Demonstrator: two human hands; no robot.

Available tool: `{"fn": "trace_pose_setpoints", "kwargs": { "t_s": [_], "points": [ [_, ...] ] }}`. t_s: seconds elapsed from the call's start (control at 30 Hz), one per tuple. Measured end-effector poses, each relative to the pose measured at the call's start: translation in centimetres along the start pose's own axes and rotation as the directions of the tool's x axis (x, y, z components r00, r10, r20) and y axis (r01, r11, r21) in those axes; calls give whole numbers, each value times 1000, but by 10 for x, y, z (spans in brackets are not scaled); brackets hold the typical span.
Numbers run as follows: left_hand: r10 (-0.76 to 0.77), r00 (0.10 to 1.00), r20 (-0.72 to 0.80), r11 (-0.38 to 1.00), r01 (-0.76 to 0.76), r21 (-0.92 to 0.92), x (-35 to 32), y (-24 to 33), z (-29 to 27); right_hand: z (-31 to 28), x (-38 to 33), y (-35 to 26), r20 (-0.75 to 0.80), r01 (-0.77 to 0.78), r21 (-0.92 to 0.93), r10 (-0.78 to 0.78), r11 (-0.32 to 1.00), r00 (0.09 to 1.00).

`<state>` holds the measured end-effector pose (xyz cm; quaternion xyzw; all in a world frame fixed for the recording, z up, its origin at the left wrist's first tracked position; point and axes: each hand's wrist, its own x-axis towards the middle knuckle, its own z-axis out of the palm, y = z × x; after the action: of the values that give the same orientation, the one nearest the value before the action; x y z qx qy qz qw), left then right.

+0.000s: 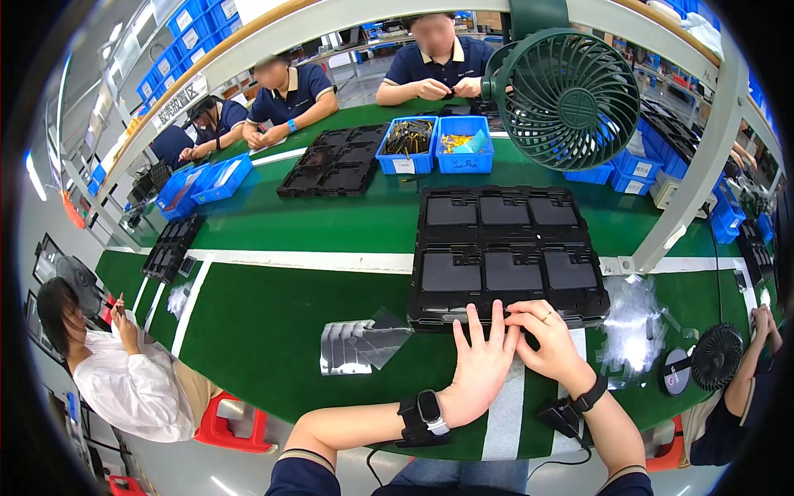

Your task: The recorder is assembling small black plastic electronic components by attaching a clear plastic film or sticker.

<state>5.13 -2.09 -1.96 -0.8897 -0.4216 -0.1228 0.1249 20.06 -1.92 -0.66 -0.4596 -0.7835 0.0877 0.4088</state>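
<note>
Now we press our flat, spread left hand (482, 364) beside our right hand (550, 341), pinching something small at the black tray (506, 264) edge; seating it looks next.

Two hands (484, 368) (547, 339), three black trays (504, 248) (337, 161) (172, 246), two fans (566, 97) (716, 355), two blue parts bins (405, 149) (463, 145).

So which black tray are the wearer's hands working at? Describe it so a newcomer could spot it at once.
Start at the green conveyor table, then the big green fan. Below the fan lies a black tray of six square pockets, with the left hand and right hand at its near edge. Unlike the other black trays farther off, it lies nearest the wearer.
</note>
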Motion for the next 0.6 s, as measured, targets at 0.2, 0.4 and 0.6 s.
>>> {"fn": "trace_pose_setpoints", "kwargs": {
  "t_s": [0.2, 0.4, 0.6],
  "points": [
    [0, 1000, 19, 1000, 1, -17, -1, 0, 2, 0, 0, 0, 8, -1, -11, 2, 1000, 1000],
    [3, 1000, 28, 1000, -2, -19, -1, 1, 4, 1, -1, 0, 1, -2, -13, 2, 1000, 1000],
    [-8, 1000, 28, 1000, 9, -9, 1, 1, 2, -1, 1, -1, 0, 0, -18, 0, 1000, 1000]
  ]
}}
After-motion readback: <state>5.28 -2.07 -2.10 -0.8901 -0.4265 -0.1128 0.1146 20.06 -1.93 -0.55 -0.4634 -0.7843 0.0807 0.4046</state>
